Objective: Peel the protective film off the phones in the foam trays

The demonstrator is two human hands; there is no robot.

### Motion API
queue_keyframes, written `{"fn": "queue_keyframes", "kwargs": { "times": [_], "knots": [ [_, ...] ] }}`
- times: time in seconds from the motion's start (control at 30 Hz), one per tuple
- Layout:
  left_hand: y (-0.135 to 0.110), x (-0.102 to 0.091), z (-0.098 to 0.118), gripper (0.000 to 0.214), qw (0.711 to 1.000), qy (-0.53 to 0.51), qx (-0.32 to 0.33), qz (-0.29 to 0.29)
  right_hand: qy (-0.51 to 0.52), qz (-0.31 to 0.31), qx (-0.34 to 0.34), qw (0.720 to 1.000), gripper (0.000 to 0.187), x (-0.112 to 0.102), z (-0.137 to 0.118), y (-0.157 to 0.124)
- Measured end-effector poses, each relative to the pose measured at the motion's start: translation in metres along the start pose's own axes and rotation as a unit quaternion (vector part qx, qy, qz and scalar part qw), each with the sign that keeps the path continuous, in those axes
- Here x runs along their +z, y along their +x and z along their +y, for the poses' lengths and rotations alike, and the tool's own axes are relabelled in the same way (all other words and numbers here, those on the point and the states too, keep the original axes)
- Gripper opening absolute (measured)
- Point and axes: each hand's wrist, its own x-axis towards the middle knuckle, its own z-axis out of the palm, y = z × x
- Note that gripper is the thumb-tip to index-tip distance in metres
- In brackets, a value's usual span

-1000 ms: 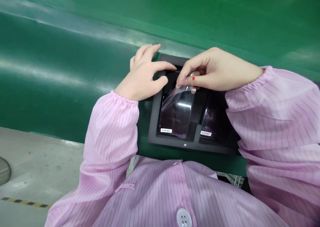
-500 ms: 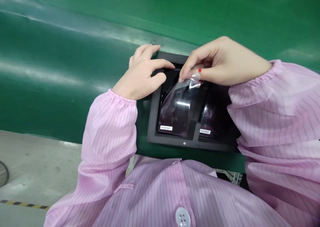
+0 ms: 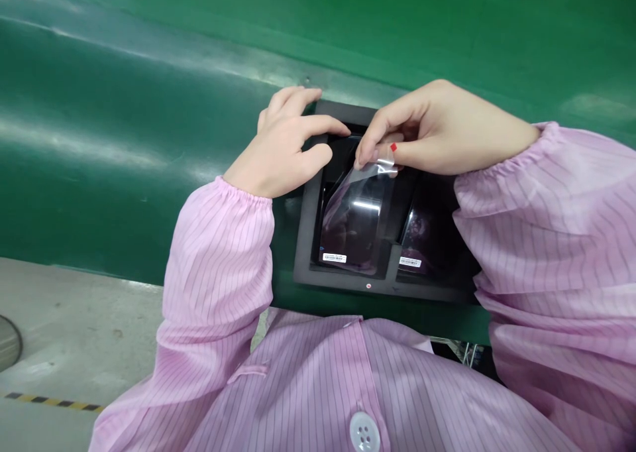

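A black tray (image 3: 304, 240) lies on the green conveyor belt (image 3: 124, 140) and holds two dark glossy panels side by side. My right hand (image 3: 437, 130) pinches the top edge of a clear protective film (image 3: 354, 203) with a small red tab, lifted off the left panel (image 3: 348, 240). My left hand (image 3: 283, 147) rests on the tray's upper left corner, thumb and forefinger pressing the panel's top edge. The right panel (image 3: 422, 240) is partly hidden by my right sleeve. Both panels carry small white labels at their near ends.
The green belt runs left and far behind the tray. Grey floor (image 3: 74, 319) with a yellow-black stripe shows at lower left, below the belt's near edge. My pink striped coat fills the bottom of the view.
My right hand lifted the film's top edge up and back, then came slightly down again; the film stays curled off the left panel. My left hand has held its place.
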Motion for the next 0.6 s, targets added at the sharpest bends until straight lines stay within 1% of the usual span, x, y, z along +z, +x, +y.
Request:
{"fn": "queue_keyframes", "kwargs": {
  "times": [0.1,0.17,0.3,0.43,0.6],
  "knots": [
    [0.0005,-0.0009,0.0016,0.039,1.000,0.008,-0.005,-0.002,-0.005,0.006,-0.017,1.000,0.017,0.0006,-0.0011,0.0006],
    [0.0005,-0.0016,0.0026,0.039,1.000,0.011,-0.009,-0.008,-0.003,0.002,-0.016,1.000,0.017,0.0008,-0.0009,0.0008],
    [-0.0003,-0.0021,0.0026,0.039,1.000,0.011,-0.004,-0.008,0.002,-0.002,-0.006,1.000,0.016,0.0007,0.0001,-0.0007],
    [-0.0008,-0.0011,0.0002,0.039,1.000,0.011,0.002,-0.002,0.022,0.014,0.004,1.000,0.013,0.0010,-0.0008,-0.0031],
    [-0.0003,-0.0007,-0.0007,0.038,1.000,0.002,0.002,-0.002,-0.002,0.023,0.016,1.000,0.014,0.0015,-0.0019,-0.0014]
  ]
}}
